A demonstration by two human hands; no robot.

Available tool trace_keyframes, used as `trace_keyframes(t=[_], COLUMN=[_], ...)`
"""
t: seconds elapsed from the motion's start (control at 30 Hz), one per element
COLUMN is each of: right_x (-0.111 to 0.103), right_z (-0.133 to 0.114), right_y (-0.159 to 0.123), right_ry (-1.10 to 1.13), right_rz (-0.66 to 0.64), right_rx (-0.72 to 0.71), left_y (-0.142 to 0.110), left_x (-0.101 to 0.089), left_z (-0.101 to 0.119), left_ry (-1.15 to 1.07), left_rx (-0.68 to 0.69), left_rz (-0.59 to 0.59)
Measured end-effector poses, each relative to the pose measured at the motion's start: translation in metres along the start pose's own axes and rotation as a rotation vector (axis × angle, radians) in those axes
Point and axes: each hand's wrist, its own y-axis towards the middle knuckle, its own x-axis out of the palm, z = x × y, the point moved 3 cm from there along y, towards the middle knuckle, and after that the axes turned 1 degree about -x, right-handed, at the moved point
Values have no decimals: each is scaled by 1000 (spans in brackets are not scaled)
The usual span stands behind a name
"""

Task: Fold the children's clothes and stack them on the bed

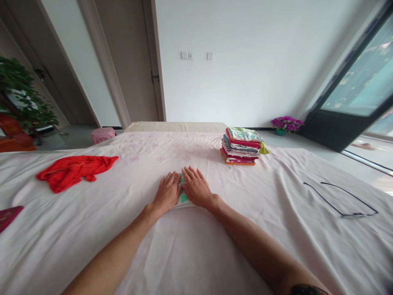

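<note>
A small folded cloth [184,198], white with green and a bit of orange, lies on the pale sheet [184,254] in front of me. Most of it is hidden under my palms. My left hand [168,190] rests flat on its left side, fingers stretched forward. On its right side my right hand [195,186] lies flat too, fingers pointing ahead. Beyond and to the right stands a stack of folded cloths [241,149] in several colours, a green-and-white one on top.
A crumpled red cloth [75,170] lies to the left, with a dark red item [9,217] at the left edge. Eyeglasses [357,214] rest on the right. Past the sheet are a pink stool [103,135], purple flowers [287,123], a leafy plant [24,94] and doors.
</note>
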Motion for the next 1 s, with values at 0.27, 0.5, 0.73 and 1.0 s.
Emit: trace_keyframes(t=[0.27, 0.5, 0.73, 1.0], right_x=[13, -8, -19, -31], right_z=[21, 60, 77, 75], right_y=[-19, -21, -32, -32], right_ry=[152, 388, 336, 444], right_rz=[-50, 109, -17, -348], right_rx=[-26, 254, 357, 269], left_y=[-9, -22, -27, -27], left_x=[-1, -30, -24, -20], left_z=[-19, 5, 62, 48], left_ry=[18, -19, -66, -239], left_rx=[9, 135, 238, 50], left_rz=[-94, 95, 22, 129])
